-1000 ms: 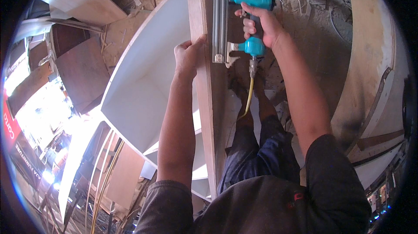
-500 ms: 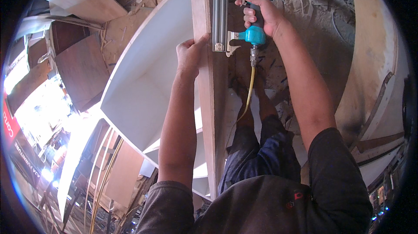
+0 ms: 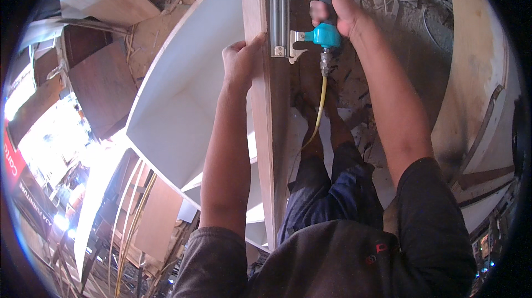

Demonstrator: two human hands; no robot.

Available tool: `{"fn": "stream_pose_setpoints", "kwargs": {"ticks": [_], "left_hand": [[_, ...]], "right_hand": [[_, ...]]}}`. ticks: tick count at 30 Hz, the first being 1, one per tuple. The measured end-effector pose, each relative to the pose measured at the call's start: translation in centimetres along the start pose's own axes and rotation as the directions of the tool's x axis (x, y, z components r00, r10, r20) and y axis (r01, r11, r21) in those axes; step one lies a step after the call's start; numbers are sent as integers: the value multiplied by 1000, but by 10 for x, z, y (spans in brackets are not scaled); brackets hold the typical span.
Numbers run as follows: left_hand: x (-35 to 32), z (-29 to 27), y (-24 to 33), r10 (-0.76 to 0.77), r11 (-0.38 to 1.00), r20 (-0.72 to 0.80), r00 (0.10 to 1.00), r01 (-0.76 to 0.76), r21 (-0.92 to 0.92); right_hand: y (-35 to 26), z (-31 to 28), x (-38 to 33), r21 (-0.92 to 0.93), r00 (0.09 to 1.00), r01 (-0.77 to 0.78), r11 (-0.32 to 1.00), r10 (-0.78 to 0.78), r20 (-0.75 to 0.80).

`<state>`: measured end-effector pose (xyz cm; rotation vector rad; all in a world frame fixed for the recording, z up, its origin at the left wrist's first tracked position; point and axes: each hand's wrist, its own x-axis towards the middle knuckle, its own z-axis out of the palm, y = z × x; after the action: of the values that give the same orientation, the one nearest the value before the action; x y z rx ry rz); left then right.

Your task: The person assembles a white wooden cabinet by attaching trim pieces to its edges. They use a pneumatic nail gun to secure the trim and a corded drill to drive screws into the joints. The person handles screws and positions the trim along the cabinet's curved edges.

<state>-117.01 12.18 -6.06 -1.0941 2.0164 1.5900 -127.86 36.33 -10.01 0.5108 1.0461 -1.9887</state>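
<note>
A teal pneumatic nail gun [image 3: 327, 36] is in my right hand [image 3: 344, 12], fingers wrapped round its dark grip. Its long grey magazine [image 3: 280, 18] lies alongside the edge of a wooden board [image 3: 261, 126], and its nose is at the top of the view beside that board. A yellow air hose [image 3: 321, 101] runs from the metal fitting under the grip toward my legs. My left hand [image 3: 239, 66] is closed over the board's edge, thumb on top, just left of the magazine. The board forms one side of a white-lined, curved cabinet [image 3: 172, 112].
Plywood sheets [image 3: 105, 82] and panels lean at the left. A large curved wooden panel [image 3: 471, 59] stands at the right. Wood scraps and offcuts [image 3: 388, 4] litter the ground beyond the nail gun. Thin strips [image 3: 130, 220] stand at the lower left.
The nail gun and my right hand have moved a little farther away along the board. My left hand has shifted slightly the same way and still grips the edge.
</note>
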Motion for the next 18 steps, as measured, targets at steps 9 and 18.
{"fn": "stream_pose_setpoints", "kwargs": {"ticks": [9,18], "left_hand": [[-49,-31,-41,-69,997,118,991,71,-6],[-76,-44,-85,-28,1000,141,990,26,18]], "right_hand": [[62,5,-67,146,987,-154,977,159,-26],[110,22,-115,139,971,-229,963,236,-37]]}}
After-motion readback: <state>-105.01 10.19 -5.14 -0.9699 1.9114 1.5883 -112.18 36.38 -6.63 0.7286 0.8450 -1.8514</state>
